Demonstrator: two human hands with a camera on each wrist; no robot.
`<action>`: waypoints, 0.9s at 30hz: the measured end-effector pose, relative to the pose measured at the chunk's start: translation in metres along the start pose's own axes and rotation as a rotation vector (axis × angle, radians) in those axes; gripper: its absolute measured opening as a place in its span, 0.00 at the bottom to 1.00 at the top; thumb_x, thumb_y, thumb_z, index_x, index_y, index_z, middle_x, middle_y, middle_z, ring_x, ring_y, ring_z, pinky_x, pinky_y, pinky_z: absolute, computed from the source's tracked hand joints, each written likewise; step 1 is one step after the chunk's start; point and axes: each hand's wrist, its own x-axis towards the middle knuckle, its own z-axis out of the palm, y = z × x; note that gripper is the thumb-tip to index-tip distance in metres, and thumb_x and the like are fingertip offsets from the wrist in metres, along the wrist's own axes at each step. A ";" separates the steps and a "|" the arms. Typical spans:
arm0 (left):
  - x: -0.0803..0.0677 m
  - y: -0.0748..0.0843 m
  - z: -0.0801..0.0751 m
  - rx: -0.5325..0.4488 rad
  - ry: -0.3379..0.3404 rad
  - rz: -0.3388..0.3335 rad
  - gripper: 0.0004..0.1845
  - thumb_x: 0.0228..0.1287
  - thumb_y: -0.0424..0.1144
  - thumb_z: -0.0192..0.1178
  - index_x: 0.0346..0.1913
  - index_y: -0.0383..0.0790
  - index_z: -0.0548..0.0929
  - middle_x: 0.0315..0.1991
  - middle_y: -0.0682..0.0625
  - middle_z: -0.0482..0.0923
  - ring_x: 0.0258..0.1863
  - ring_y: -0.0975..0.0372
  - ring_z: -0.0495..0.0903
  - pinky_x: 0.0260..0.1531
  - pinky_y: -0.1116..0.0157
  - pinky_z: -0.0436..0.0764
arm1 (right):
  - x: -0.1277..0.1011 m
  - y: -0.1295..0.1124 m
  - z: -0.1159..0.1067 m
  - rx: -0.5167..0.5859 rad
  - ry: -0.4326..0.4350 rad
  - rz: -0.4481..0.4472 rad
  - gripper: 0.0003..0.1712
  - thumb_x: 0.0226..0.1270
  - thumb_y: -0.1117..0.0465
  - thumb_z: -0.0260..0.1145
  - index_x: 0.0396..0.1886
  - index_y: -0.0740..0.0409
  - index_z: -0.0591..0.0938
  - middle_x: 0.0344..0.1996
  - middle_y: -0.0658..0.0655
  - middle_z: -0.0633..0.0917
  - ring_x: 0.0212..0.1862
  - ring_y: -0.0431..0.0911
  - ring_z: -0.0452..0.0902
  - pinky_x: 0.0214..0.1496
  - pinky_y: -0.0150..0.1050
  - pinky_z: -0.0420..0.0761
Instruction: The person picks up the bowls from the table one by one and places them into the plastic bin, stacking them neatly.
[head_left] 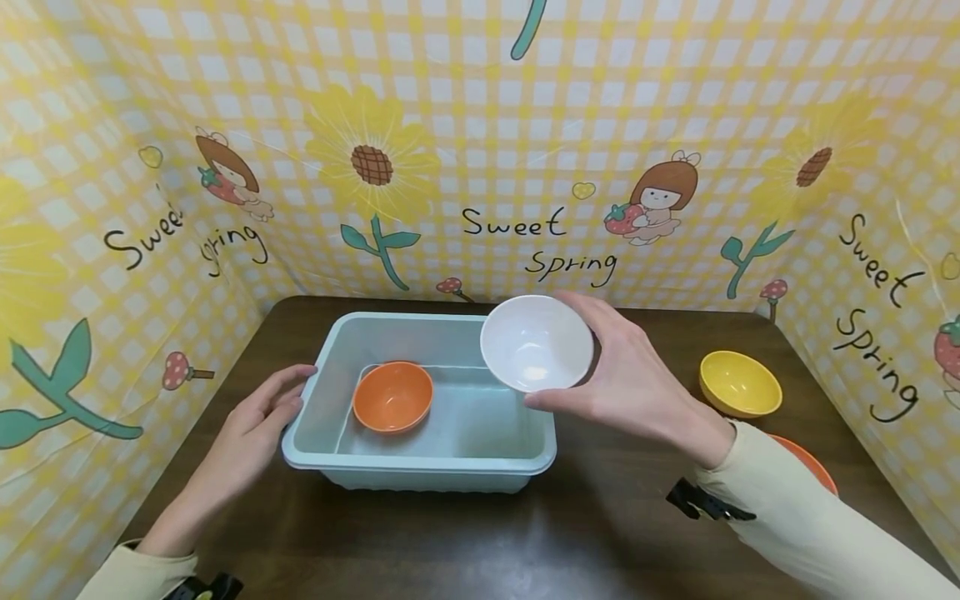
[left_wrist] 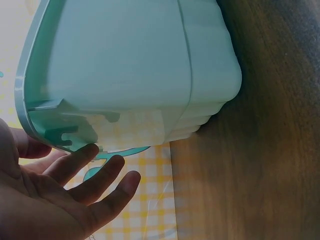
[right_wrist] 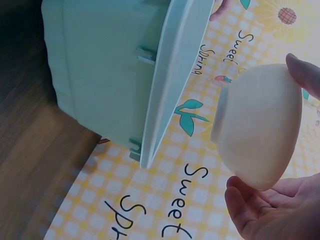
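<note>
My right hand (head_left: 630, 371) grips a white bowl (head_left: 536, 343) by its rim, thumb on the near side and fingers on the far side. The bowl is held above the right part of a light blue plastic tub (head_left: 420, 463); in the right wrist view the bowl (right_wrist: 260, 125) is seen from the side, apart from the tub's rim (right_wrist: 162, 80). Inside the tub, toward the left, lies an orange bowl (head_left: 393, 398). At the tub's left rim, my left hand (head_left: 251, 429) touches the edge with its fingers loosely spread, as the left wrist view shows the hand (left_wrist: 65, 195) beside the tub's end.
A yellow bowl (head_left: 740, 383) stands on the dark wooden table (head_left: 600, 517) at the right. Closer in, an orange-red dish (head_left: 810, 462) is partly hidden by my right sleeve. Yellow checked cloth (head_left: 480, 150) walls the table at the back and both sides.
</note>
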 end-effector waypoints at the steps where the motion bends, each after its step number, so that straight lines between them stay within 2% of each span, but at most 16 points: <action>1: 0.000 0.000 0.000 -0.001 -0.001 -0.001 0.23 0.87 0.40 0.44 0.78 0.38 0.67 0.71 0.34 0.73 0.69 0.42 0.74 0.44 0.76 0.76 | 0.001 0.000 0.001 0.002 -0.005 0.001 0.60 0.38 0.36 0.89 0.74 0.43 0.73 0.65 0.44 0.77 0.58 0.45 0.77 0.52 0.48 0.82; 8: 0.000 0.000 0.000 -0.010 -0.007 -0.011 0.23 0.88 0.41 0.44 0.78 0.40 0.67 0.72 0.35 0.72 0.70 0.43 0.73 0.45 0.76 0.76 | 0.011 -0.002 0.008 -0.008 -0.040 0.015 0.60 0.39 0.34 0.88 0.74 0.42 0.73 0.65 0.46 0.77 0.60 0.45 0.75 0.55 0.51 0.80; 16: 0.000 -0.001 0.000 -0.005 -0.010 -0.017 0.24 0.88 0.40 0.44 0.78 0.39 0.66 0.71 0.34 0.73 0.69 0.43 0.74 0.45 0.75 0.76 | 0.023 -0.002 0.015 -0.008 -0.108 0.024 0.63 0.40 0.35 0.87 0.76 0.48 0.71 0.68 0.50 0.77 0.61 0.49 0.76 0.55 0.53 0.80; 27: 0.000 0.000 -0.001 -0.007 -0.006 -0.005 0.23 0.87 0.40 0.44 0.78 0.39 0.67 0.72 0.35 0.73 0.69 0.43 0.73 0.45 0.76 0.76 | 0.037 -0.010 0.025 -0.004 -0.155 0.026 0.64 0.39 0.34 0.87 0.76 0.51 0.71 0.67 0.52 0.77 0.61 0.49 0.75 0.56 0.52 0.80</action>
